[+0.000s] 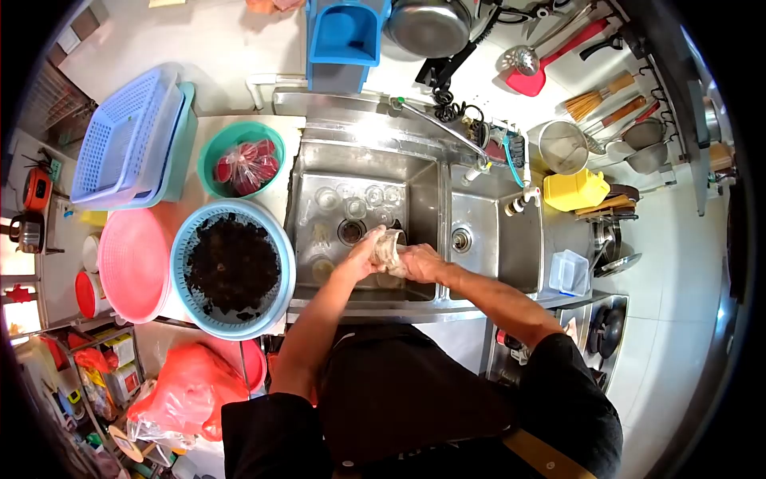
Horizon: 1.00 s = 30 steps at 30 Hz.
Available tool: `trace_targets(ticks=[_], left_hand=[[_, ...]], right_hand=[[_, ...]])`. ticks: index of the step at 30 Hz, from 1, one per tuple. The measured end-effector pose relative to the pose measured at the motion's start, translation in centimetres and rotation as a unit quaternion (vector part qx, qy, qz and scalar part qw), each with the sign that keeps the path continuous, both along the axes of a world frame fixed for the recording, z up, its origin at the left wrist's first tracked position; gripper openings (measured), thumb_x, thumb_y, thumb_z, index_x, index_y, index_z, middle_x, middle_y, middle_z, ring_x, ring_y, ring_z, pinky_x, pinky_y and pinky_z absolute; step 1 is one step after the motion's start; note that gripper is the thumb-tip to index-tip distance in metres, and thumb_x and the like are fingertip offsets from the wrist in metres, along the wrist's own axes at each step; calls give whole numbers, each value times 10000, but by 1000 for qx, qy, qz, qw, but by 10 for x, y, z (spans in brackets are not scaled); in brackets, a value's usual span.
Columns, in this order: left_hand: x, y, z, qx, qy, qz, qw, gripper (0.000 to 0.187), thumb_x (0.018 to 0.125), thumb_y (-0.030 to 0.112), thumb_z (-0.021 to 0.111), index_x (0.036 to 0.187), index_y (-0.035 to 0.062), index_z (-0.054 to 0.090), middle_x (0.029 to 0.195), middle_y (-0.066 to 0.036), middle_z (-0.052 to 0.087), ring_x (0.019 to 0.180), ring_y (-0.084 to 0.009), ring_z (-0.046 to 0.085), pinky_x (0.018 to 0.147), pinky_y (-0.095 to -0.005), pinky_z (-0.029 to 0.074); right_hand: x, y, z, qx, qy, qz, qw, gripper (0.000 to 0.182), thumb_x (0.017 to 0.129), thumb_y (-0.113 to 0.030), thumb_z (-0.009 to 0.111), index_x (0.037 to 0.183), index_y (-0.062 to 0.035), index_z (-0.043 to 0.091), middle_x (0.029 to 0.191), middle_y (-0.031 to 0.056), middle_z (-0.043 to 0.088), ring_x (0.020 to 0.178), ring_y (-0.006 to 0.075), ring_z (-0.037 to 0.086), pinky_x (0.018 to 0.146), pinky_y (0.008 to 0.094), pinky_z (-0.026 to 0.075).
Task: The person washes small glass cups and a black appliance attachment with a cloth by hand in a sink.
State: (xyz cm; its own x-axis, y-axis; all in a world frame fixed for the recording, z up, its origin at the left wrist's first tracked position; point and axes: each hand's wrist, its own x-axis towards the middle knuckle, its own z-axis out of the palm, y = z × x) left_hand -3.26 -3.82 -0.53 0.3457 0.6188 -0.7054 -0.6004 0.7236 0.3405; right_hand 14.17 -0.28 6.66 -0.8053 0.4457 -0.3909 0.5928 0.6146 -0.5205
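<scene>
Over the front of the left sink basin (pixel 435 176), my left hand (pixel 365 254) and my right hand (pixel 421 263) meet with fingers closed. Between them is a pale, wet-looking cloth (pixel 388 252) that seems to be wrapped about a clear drinking glass; the fingers and folds hide much of it. Several clear glasses (pixel 355 208) stand or lie on the basin floor behind and beside my hands. A dark round drain (pixel 351 231) shows just beyond my left hand.
Left of the sink stand a blue basket (pixel 179 275) of dark soaked food, a green bowl (pixel 209 152) with a bagged red item and a pink basin (pixel 132 263). A faucet (pixel 447 128) crosses behind. A yellow jug (pixel 576 190) and hanging utensils are at right.
</scene>
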Motion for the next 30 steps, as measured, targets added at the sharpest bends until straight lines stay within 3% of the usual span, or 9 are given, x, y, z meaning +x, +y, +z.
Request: trace_targets(ticks=[3, 5, 9, 16, 19, 22, 25, 27, 30], left_hand=[[13, -8, -25, 57, 13, 63, 996, 488, 863, 557, 633, 1193, 205, 563, 1068, -34, 627, 897, -196, 657, 583, -399, 559], [24, -17, -15, 140, 100, 110, 979, 533, 856, 544, 639, 1247, 200, 524, 1160, -46, 587, 943, -204, 646, 624, -424, 568], [27, -16, -28, 167, 52, 137, 975, 507, 851, 399, 668, 1279, 202, 482, 1194, -59, 540, 980, -220, 628, 662, -409, 595], [9, -10, -13, 132, -45, 11, 990, 451, 943, 508, 544, 1197, 135, 541, 1071, -70, 642, 925, -235, 663, 686, -410, 591], [6, -21, 4, 130, -68, -35, 989, 511, 929, 582, 517, 1207, 157, 571, 1047, -50, 668, 894, -193, 669, 624, -344, 566], [13, -24, -21, 93, -100, 15, 991, 519, 932, 608, 484, 1201, 179, 599, 1031, -33, 685, 882, -161, 666, 582, -314, 547], [19, -30, -14, 65, -19, 54, 996, 489, 904, 570, 577, 1217, 195, 557, 1003, -24, 666, 818, -166, 648, 578, -308, 536], [28, -31, -8, 92, 38, 77, 992, 453, 912, 526, 587, 1247, 228, 518, 1039, -25, 652, 840, -170, 651, 587, -318, 545], [35, -27, -10, 114, 35, 108, 987, 424, 919, 465, 599, 1274, 267, 475, 1093, -31, 628, 873, -177, 654, 589, -335, 557]], right_hand=[[2, -4, -11, -259, 147, -236, 925, 308, 893, -318, 658, 1068, -65, 660, 888, 98, 682, 774, 201, 639, 672, 378, 518], [3, 1, -34, -480, 195, -400, 756, 304, 903, -305, 647, 1094, -68, 653, 925, 77, 686, 781, 194, 643, 647, 336, 531], [-6, 1, -6, -566, 253, -493, 611, 353, 896, -257, 657, 1180, -53, 607, 1060, 70, 654, 843, 174, 654, 666, 308, 563], [-10, -14, 35, -105, 121, -2, 987, 590, 804, -271, 733, 1288, -30, 497, 1133, 147, 628, 1111, 361, 566, 996, 463, 430], [16, -4, 14, -2, -191, 124, 974, 481, 752, -173, 715, 1189, -41, 564, 1119, 209, 620, 1112, 395, 565, 962, 437, 462], [10, -4, 30, 28, 37, 30, 998, 434, 776, -147, 702, 1177, -28, 587, 1036, 188, 649, 1024, 359, 619, 911, 415, 486], [4, 4, 28, -436, 139, -383, 803, 428, 834, -88, 638, 1234, 42, 556, 1062, 135, 646, 964, 231, 629, 834, 350, 525], [-1, 1, 15, -511, 272, -494, 649, 436, 859, -63, 599, 1270, 58, 517, 1097, 141, 653, 966, 252, 658, 857, 366, 553], [3, -5, -14, -526, 270, -551, 589, 391, 887, -108, 603, 1246, 32, 538, 1096, 132, 655, 960, 248, 658, 850, 373, 547]])
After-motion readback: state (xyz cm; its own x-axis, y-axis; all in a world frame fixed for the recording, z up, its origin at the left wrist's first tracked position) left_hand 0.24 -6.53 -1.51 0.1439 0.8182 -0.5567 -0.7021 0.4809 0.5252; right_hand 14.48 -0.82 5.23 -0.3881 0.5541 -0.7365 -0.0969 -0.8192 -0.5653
